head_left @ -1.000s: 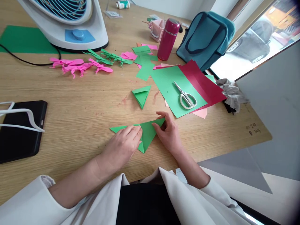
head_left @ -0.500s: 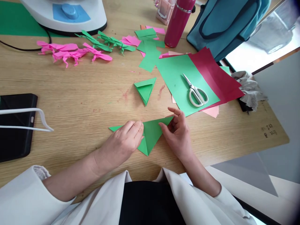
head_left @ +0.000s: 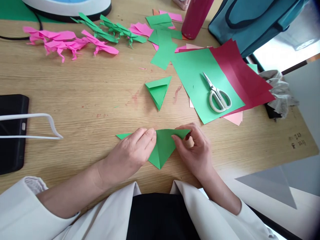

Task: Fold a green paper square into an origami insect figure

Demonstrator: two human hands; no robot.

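Observation:
A green paper triangle (head_left: 163, 145), creased down its middle, points toward me at the near side of the table. My left hand (head_left: 136, 146) pinches it near the centre of its top edge and covers much of its left half; the left tip shows past the knuckles. With thumb and index finger, my right hand (head_left: 196, 146) grips the right part of the same paper. Just beyond lies another folded green triangle (head_left: 158, 91) with a turned-down flap, touched by neither hand.
White-handled scissors (head_left: 217, 95) lie on green and red paper sheets at the right. Pink (head_left: 60, 41) and green (head_left: 115, 31) folded paper figures stand at the back left. A magenta bottle (head_left: 196, 20), a teal bag (head_left: 240, 23) and a black device (head_left: 12, 146) are around.
My right index finger, raised before, now comes down onto the paper's right part, which it grips with the thumb. The view has shifted slightly. My left hand keeps its pinch.

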